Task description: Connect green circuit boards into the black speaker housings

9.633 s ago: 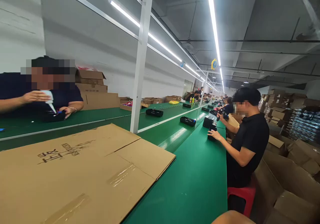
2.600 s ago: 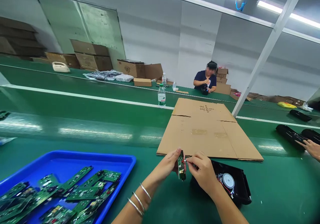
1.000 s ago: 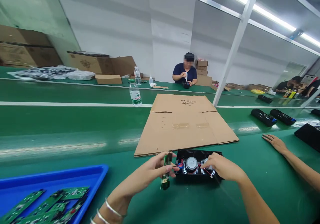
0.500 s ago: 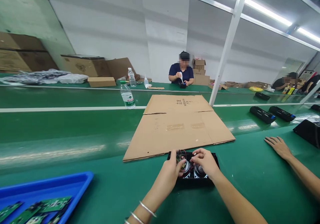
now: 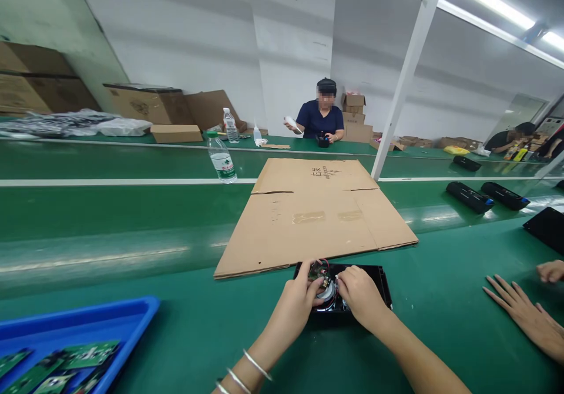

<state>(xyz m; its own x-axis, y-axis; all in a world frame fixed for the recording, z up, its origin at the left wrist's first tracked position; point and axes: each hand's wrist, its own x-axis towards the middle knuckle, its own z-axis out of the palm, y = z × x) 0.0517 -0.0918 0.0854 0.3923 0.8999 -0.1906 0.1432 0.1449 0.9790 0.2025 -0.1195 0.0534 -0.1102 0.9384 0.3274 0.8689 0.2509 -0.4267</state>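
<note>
A black speaker housing (image 5: 379,276) lies open on the green bench in front of me, with round speaker drivers inside; one driver (image 5: 326,297) shows between my hands. My left hand (image 5: 296,299) is closed on a small circuit board (image 5: 318,272), held over the left part of the housing. Red wires (image 5: 325,262) loop beside the board. My right hand (image 5: 362,297) pinches a small white wire plug (image 5: 337,277) close to the board's right edge. That hand covers most of the second driver.
Flattened cardboard (image 5: 317,224) lies just beyond the housing. A blue tray (image 5: 145,315) with several green boards stands at left. A water bottle (image 5: 222,162) is farther back. At right are a co-worker's hands (image 5: 522,315) and black housings (image 5: 469,197). Another person (image 5: 319,118) sits opposite.
My right hand has turned and moved slightly down, its fingers closer to the board. The co-worker's hand at right has shifted, and a second one appears. The person opposite has moved a white bottle aside.
</note>
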